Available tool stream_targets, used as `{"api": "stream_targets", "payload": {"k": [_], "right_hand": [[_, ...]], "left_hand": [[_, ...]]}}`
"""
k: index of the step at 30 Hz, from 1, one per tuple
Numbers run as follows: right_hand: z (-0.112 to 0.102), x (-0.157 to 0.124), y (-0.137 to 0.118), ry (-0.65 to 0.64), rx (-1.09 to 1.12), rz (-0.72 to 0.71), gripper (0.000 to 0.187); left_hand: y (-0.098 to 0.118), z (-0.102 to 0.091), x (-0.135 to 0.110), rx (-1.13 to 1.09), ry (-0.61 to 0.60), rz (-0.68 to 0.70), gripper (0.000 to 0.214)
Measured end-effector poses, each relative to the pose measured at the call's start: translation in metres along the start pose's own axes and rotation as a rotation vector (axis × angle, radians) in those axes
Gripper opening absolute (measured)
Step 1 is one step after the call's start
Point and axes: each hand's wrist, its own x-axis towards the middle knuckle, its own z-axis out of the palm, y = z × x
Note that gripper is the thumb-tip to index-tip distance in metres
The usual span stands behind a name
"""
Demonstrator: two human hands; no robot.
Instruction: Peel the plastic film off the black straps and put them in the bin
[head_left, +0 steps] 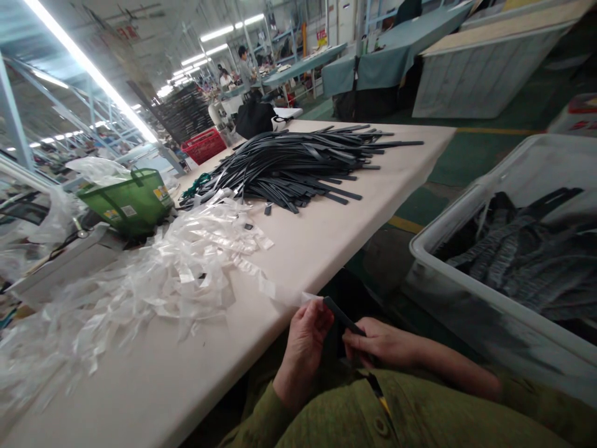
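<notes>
1. From my remote seat, I see the left hand (305,330) with its fingers pinched together on a piece of clear film (311,298), right by the near end of a dark strip (342,316).
2. The right hand (373,341) has its fingers closed around that strip farther along. I find the strip held between the hands, just off the edge of the table (289,249).
3. I cannot tell how much film, if any, clings to the strip in hand.
4. A big spread of loose film (186,261) covers the table's left side, so I judge a good many pieces are already done.
5. Plenty looks left, or set aside: I see a thick heap of dark strips (284,162) on the table, though I cannot tell which of them are finished.
6. Beside the person, a white bin (448,277) holds greyish bands (522,249); their stage is unclear to me.
</notes>
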Motion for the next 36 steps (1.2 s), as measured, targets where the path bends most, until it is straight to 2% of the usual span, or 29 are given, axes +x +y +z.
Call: {"api": "stream_targets", "payload": {"k": [13, 19, 21, 24, 27, 29, 32, 36], "right_hand": [[-0.002, -0.002, 0.001, -0.098, 0.068, -0.005, 0.066], [0.001, 0.012, 0.001, -0.156, 0.119, 0.052, 0.069], [-0.002, 0.009, -0.001, -0.146, 0.125, 0.067, 0.067], [-0.013, -0.017, 0.007, -0.024, 0.093, 0.027, 0.055], [-0.026, -0.059, 0.03, 0.234, 0.034, -0.004, 0.049], [-0.032, -0.078, 0.048, 0.431, 0.042, 0.053, 0.057], [-0.03, -0.078, 0.055, 0.597, 0.024, 0.066, 0.068], [-0.02, -0.056, 0.037, 0.618, -0.04, -0.049, 0.063]], "left_hand": [[-0.005, -0.003, 0.002, -0.001, 0.004, -0.007, 0.039], [-0.017, -0.004, -0.001, 0.141, -0.059, -0.023, 0.039], [-0.022, -0.002, -0.002, 0.166, -0.072, -0.022, 0.037], [-0.025, 0.0, -0.002, 0.154, -0.002, 0.005, 0.037], [-0.029, 0.0, 0.002, 0.122, 0.059, 0.006, 0.038], [-0.035, -0.001, 0.005, 0.122, 0.058, -0.052, 0.04], [-0.049, 0.005, 0.008, 0.151, 0.036, -0.171, 0.046], [-0.064, 0.021, 0.006, 0.184, -0.156, -0.208, 0.046]]}}
